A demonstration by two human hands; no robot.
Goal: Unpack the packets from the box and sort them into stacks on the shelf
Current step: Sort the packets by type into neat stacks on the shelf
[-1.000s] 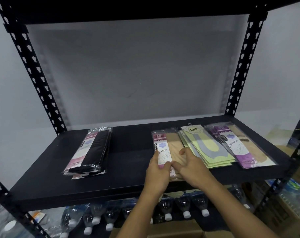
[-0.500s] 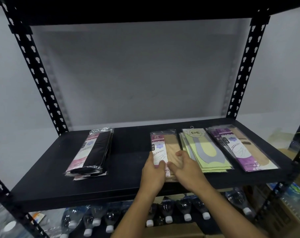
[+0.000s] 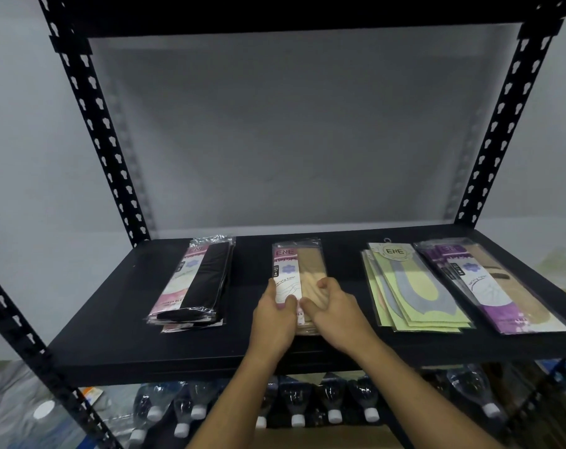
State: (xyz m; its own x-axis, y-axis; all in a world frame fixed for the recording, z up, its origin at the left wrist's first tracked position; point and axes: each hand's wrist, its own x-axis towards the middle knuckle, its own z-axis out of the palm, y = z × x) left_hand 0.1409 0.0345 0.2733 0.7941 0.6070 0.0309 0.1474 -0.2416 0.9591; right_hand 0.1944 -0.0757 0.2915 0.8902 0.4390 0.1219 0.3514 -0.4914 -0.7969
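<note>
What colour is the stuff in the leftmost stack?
The leftmost stack holds black fabric, seen in the head view.

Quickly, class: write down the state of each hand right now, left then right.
Left hand: grips the beige packet stack at its near end.
Right hand: grips the same stack.

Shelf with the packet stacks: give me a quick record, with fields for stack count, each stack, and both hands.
stacks on shelf: four
far left: black stack, pink labels
centre: beige stack, pink label
right of centre: green stack, fanned
far right: purple stack
left hand: grips beige stack's left edge
right hand: holds beige stack's right side
below shelf: water bottles
</note>
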